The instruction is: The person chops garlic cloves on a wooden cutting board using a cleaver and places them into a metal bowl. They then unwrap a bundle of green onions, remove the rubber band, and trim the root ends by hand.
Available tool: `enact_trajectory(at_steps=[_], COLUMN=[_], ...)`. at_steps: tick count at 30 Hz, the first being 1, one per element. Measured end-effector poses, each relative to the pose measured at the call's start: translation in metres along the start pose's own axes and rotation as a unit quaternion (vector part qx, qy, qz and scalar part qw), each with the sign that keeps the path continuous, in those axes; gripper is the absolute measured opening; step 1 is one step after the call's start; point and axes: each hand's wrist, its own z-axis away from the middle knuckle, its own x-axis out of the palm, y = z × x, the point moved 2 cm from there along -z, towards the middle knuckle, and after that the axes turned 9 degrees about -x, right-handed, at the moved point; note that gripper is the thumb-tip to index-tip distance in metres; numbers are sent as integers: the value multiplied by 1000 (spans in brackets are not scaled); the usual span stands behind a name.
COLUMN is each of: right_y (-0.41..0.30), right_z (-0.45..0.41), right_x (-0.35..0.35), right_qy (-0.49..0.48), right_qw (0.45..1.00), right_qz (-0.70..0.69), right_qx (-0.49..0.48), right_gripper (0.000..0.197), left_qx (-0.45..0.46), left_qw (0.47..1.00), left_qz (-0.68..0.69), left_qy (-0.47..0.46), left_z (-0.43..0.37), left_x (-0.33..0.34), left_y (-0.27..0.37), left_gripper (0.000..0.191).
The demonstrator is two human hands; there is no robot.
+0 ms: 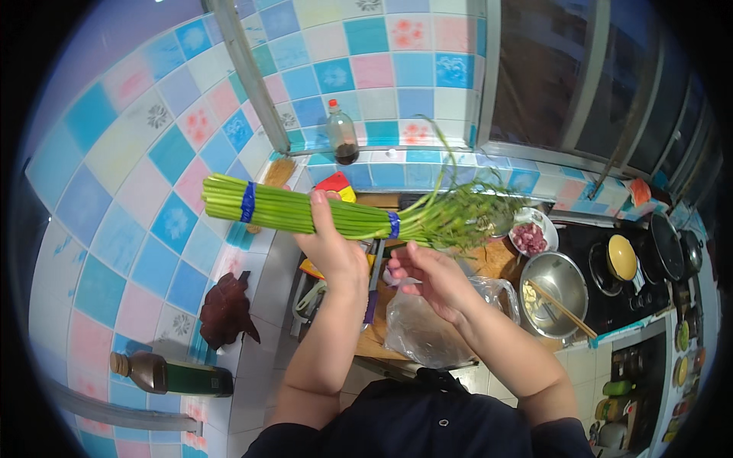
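My left hand point(332, 240) is wrapped around a long bundle of green stalks point(275, 206), which look like garlic scapes. Two blue bands bind the bundle, one near the cut ends at left and one near the thin, wispy tips at right. Just below the right-hand band is my right hand point(432, 277), its fingers curled and apart, with no clear grip on the stalks. Under that hand a clear plastic bag point(424, 332) lies on a wooden cutting board point(372, 342). A pale purplish item point(391, 277) by my right fingers is partly hidden.
Right of the board stand a steel bowl point(564, 315) with chopsticks point(564, 309) across it and a white bowl point(551, 229) of cut meat point(529, 238). Beyond is a black cooktop point(584, 252). A glass bottle point(342, 134) stands at the back, a dark bottle point(189, 376) at left.
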Motion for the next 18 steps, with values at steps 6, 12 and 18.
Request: enact_trajectory(at_steps=[6,12,18], right_y=[-3,2,15], right_z=[10,19,32], right_x=[-23,-33,-45], right_qy=[43,74,62], right_qw=[996,994,960], right_qz=[-75,-16,146], right_qx=[-11,-80,-229], right_gripper=[28,17,13], left_qx=[36,-2,-156], left_qw=[993,997,982], left_qz=[-43,-22,102], left_qy=[-102,-73,24], left_z=[53,62,41], left_x=[19,27,20], left_y=[-19,-22,-30], left_gripper=[55,53,37])
